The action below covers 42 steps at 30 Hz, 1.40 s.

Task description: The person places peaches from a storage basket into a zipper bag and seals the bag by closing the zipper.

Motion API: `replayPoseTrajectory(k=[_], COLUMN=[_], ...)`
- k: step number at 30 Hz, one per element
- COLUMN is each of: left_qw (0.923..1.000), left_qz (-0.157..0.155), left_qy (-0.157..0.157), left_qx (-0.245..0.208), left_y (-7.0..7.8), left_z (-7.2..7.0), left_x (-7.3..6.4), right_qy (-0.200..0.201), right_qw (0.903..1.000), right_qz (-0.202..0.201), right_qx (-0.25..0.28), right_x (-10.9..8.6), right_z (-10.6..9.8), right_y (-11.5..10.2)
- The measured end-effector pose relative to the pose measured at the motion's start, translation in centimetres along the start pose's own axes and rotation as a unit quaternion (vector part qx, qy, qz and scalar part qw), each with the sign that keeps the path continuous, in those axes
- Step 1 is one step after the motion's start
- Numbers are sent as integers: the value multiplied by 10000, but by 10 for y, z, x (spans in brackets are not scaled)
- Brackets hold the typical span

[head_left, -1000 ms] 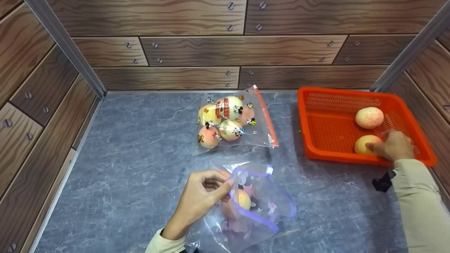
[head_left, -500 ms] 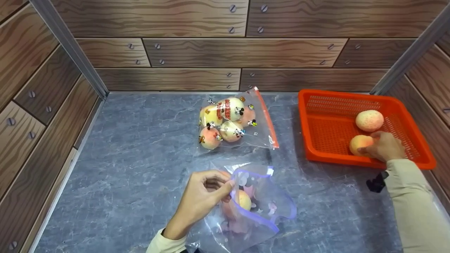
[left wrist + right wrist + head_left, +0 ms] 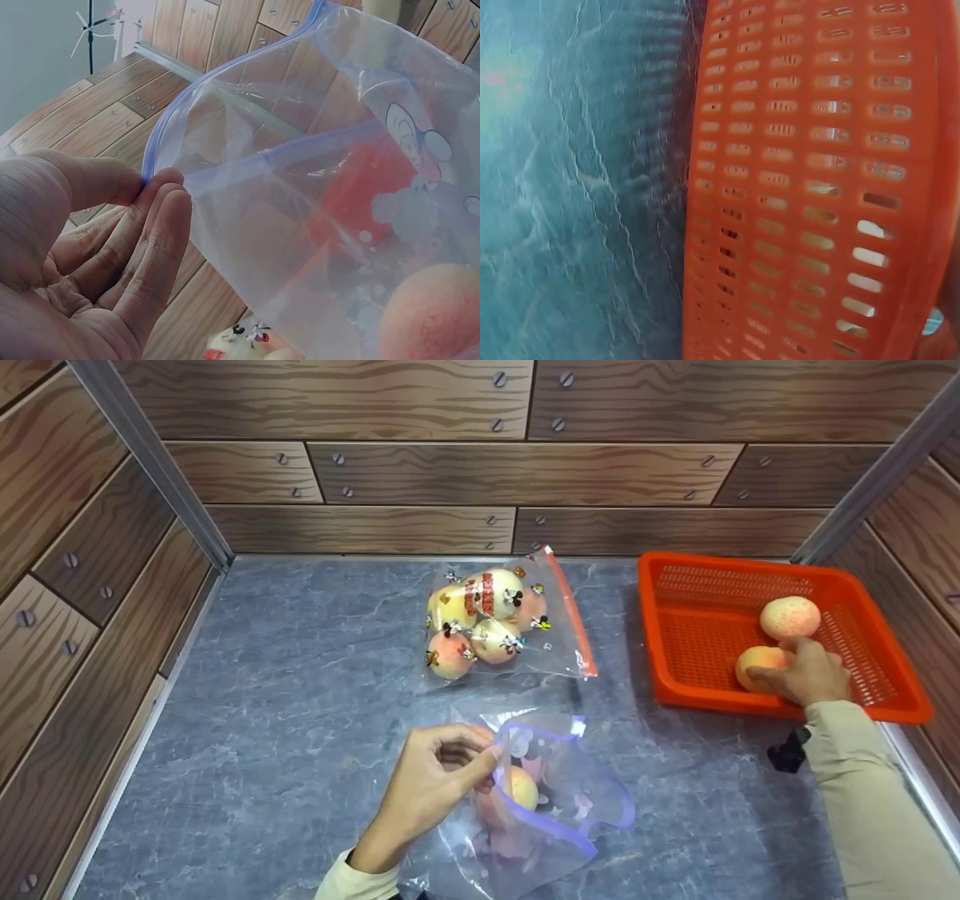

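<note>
My left hand pinches the purple rim of a clear zip bag between thumb and fingers. The bag's mouth gapes to the right, and a peach shows inside it; in the left wrist view the peach sits low in the bag. Over in the orange plastic basket, my right hand grips a yellow-orange peach, thumb on its near side. A second, paler peach lies just behind that hand. Only the basket's slotted wall fills most of the right wrist view, hiding the grip.
Behind the open bag lies another zip bag with a red closure and cartoon prints, several peaches in it. Wood-patterned walls enclose the grey marbled tabletop at the back and sides.
My right hand has moved left inside the basket together with the peach, away from the right wall. The left hand and its bag have stayed in place.
</note>
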<state>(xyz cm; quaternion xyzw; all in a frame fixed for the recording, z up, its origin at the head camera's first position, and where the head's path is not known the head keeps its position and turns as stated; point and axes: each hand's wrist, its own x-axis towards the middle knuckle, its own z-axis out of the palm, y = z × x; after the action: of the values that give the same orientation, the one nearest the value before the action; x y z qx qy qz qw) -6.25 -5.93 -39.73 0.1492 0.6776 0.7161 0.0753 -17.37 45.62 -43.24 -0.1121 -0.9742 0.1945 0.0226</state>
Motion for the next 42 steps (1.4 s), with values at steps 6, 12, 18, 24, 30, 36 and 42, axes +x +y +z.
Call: replayPoseTrajectory(k=[6, 12, 18, 24, 30, 36, 42], left_qw=[10000, 10000, 10000, 10000, 10000, 9999, 9999], left_qz=[5, 9, -33, -37, -13, 24, -35], left_qy=[-15, 7, 50, 71, 99, 110, 113], left_qx=[6, 28, 9, -21, 3, 21, 14], left_y=[-1, -2, -2, -2, -2, -1, -2], left_z=[0, -1, 0, 1, 1, 1, 2], left_x=[-2, -2, -2, -2, -3, -3, -4], right_qy=[550, 1217, 1570, 1558, 1083, 246, -523], right_qw=[9975, 9873, 9105, 7334, 7001, 6887, 6796], right_qz=[126, 216, 551, -110, -630, -785, -953], right_qx=[428, 1001, 3786, 6616, 7029, 7204, 7255], right_x=[-8, -17, -37, -65, -101, -133, -158], right_z=[-5, -23, -41, -49, -49, -43, -26], right_y=[-7, -36, -67, -102, -131, -149, -158])
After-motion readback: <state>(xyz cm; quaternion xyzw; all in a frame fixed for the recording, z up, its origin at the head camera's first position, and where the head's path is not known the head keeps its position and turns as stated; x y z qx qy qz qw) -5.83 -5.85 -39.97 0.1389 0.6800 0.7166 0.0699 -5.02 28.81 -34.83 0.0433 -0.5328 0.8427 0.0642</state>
